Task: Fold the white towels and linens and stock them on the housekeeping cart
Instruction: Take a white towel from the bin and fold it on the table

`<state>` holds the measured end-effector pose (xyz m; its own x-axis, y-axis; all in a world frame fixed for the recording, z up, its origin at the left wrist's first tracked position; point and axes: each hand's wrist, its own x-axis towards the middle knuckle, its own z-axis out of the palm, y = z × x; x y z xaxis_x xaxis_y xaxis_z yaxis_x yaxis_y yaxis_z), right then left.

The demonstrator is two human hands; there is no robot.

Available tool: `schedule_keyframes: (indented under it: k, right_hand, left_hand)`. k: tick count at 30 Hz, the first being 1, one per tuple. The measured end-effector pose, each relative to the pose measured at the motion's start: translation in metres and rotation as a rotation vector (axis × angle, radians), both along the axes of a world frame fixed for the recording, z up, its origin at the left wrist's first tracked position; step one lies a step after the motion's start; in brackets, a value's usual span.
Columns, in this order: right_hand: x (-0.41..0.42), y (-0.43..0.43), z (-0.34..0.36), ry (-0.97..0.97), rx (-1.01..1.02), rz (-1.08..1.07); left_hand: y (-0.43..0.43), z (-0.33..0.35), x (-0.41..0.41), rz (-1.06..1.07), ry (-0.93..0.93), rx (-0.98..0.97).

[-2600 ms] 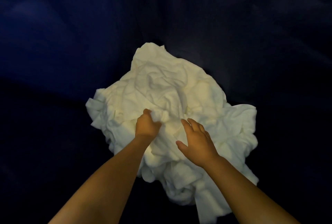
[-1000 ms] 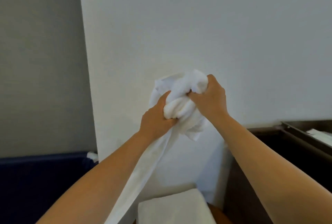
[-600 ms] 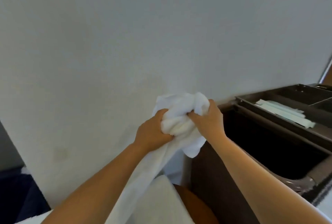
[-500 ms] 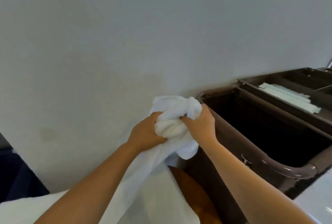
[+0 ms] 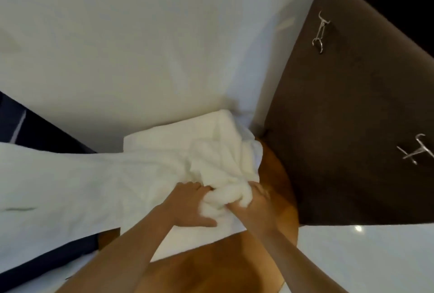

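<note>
Both hands grip one bunched white towel [image 5: 225, 168] on the round wooden table [image 5: 279, 189] — left hand [image 5: 192, 205] half-closed on a fold, right hand [image 5: 256, 201] fisted in the bunch. Probably set down there for a flat folding surface. Housekeeping cart [image 5: 352, 128] just beside, metal hooks [image 5: 320, 34] on its side. No readable labels.

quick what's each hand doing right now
Left hand: closed on the bunched white towel.
Right hand: closed on the same towel.

Your left hand [image 5: 187, 205] and right hand [image 5: 256, 205] grip a bunched white towel [image 5: 220, 170] on the wooden worktop [image 5: 277, 180], beside the brown cart [image 5: 347, 116].
</note>
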<state>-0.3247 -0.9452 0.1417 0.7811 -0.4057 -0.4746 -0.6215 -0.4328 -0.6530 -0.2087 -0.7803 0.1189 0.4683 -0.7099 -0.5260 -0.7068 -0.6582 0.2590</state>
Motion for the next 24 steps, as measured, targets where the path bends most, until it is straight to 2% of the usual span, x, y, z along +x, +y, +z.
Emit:
schedule_keyframes:
  k: [3,5,9,12,14,17,19,24]
  right_hand:
    - [-0.004,-0.008,-0.001,-0.153,-0.198,0.051]
    - [0.001,-0.018,-0.003,-0.229,-0.265,0.002]
    - [0.029,-0.028,0.016,-0.199,-0.091,-0.026]
    - [0.044,-0.027,0.016,-0.079,0.041,0.009]
    - [0.045,-0.025,0.015,-0.069,0.011,0.03]
    - [0.038,-0.028,0.017,-0.112,0.087,-0.06]
    - [0.035,-0.032,0.025,-0.175,0.182,-0.161]
    - [0.036,-0.045,0.065,-0.428,0.189,-0.314]
  left_hand:
    - [-0.014,0.007,0.004,0.291,0.157,-0.067]
    - [-0.025,0.012,0.006,0.49,0.29,-0.187]
    - [-0.058,0.03,0.001,1.065,0.651,-0.681]
    - [-0.073,0.034,0.007,1.317,0.673,-0.722]
    - [-0.076,0.032,0.01,1.31,0.604,-0.709]
    - [-0.081,0.034,0.01,1.141,0.554,-0.678]
    - [-0.085,0.042,0.012,1.068,0.495,-0.738]
    - [-0.089,0.08,0.036,1.075,0.326,-0.921]
